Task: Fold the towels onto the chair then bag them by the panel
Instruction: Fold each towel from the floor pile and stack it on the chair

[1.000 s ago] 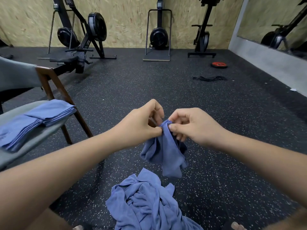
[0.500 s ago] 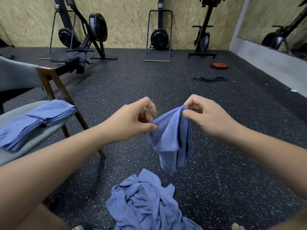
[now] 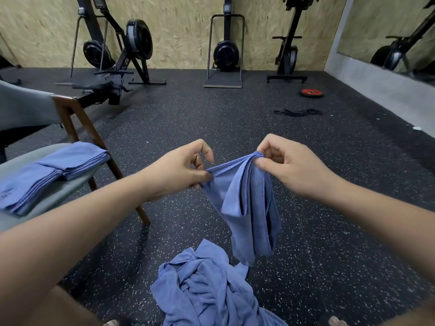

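A blue towel (image 3: 244, 208) hangs bunched in front of me, its top edge stretched between my two hands. My left hand (image 3: 179, 172) pinches the edge on the left, and my right hand (image 3: 287, 168) pinches a gathered corner on the right. Below them a crumpled heap of blue towels (image 3: 211, 290) lies on the floor. Folded blue towels (image 3: 49, 170) are stacked on the grey seat of the chair (image 3: 70, 187) at the left. No bag is in view.
Dark speckled rubber floor (image 3: 235, 118) all around. Rowing machines (image 3: 122, 55) and an exercise bike (image 3: 288, 50) stand along the wooden back wall. A red weight plate (image 3: 311, 92) and a black band (image 3: 297, 112) lie on the floor at the right. A mirror wall is at far right.
My hands have moved apart, each pinching the towel, so its top edge now stretches between them. The towel hangs a bit higher and more opened than before.
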Motion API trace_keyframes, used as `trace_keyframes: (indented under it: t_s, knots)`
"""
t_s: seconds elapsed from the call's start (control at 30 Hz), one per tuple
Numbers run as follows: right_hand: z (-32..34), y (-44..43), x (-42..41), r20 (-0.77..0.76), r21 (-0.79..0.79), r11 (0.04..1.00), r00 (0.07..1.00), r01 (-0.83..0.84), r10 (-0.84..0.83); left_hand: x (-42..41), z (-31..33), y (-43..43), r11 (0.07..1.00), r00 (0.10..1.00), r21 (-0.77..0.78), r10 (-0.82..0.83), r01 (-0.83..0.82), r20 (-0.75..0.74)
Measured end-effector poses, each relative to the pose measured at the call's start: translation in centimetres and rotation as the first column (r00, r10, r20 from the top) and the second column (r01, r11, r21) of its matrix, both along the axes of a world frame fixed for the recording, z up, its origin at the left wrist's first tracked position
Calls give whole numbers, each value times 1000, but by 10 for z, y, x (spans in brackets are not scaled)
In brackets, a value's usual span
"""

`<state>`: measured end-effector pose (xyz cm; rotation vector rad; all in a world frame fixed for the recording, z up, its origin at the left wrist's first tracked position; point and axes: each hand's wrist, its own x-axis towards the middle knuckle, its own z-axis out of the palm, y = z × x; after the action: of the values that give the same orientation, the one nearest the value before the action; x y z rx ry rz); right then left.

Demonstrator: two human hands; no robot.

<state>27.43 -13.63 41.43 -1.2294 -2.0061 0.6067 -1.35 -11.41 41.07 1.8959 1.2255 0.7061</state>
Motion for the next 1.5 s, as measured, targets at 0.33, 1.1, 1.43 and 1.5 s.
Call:
trace_keyframes:
  t_s: [0.33, 1.1, 1.43, 1.5]
  knots:
    - [0, 1, 0, 0, 18, 1000, 1000, -24, 24, 1, 7, 2, 982, 967, 189, 29, 19, -252]
    - [2, -1, 4, 21, -1, 998, 998, 66, -66, 7, 3, -9, 993, 979, 120, 39, -15, -202]
    - [5, -3, 5, -7, 9, 995, 995, 96, -96, 21, -7, -16, 846, 895, 466, -30, 260, -445]
    - [5, -2, 3, -12, 15, 995, 995, 98, -97, 28, -12, -18, 861, 896, 451, -11, 234, -444]
